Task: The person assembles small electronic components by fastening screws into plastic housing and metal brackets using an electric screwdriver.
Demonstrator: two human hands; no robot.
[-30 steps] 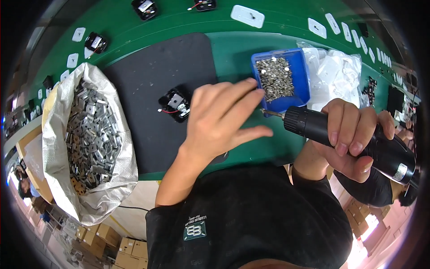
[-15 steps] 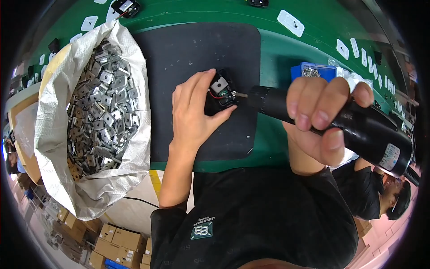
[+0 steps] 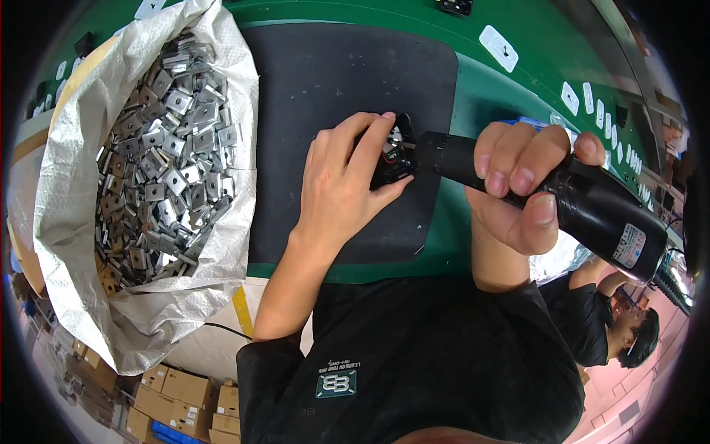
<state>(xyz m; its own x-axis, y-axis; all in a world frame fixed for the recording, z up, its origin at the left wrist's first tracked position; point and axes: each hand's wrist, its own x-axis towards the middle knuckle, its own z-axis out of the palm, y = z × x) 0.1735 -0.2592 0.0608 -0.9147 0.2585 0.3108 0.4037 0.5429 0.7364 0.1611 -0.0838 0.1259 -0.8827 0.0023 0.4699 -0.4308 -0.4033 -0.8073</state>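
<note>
Mat is on the worktop, with a sack full of loose parts just left of it. Small housing sits on the mat's right half, screwdriver right of that, panels off back right.

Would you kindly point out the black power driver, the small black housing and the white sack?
Black power driver (image 3: 596, 201), head view: rear part of its casing.
Small black housing (image 3: 390, 173), head view: its lower part.
White sack (image 3: 239, 85), head view: right side.
</note>
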